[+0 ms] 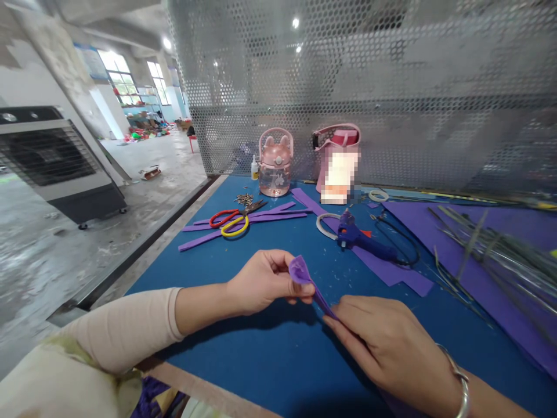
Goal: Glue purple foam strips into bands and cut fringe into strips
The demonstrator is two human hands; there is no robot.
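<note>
Between my two hands stretches a narrow purple strip [321, 299], of paper or thin foam, held above the blue table. My left hand [272, 281] pinches it near its upper end, where it curls over and shows a shiny patch. Its lower end is gripped by the thumb and fingers of my right hand [383, 337]; how far it runs under that hand is hidden. Beyond my left hand lie scissors [237, 222] with one red and one yellow handle, on several flat purple strips [278, 218]. A blue glue gun [365, 241] rests past my right hand on a larger purple piece [391, 273].
Behind stand a pink clear bottle [275, 174], a small glue bottle [255, 168] and a pink tumbler [324, 168] against a perforated metal screen [270, 64]. Small metal pieces [244, 200] lie near the scissors. Purple sheets [478, 255] with thin green stems [461, 278] cover the right side.
</note>
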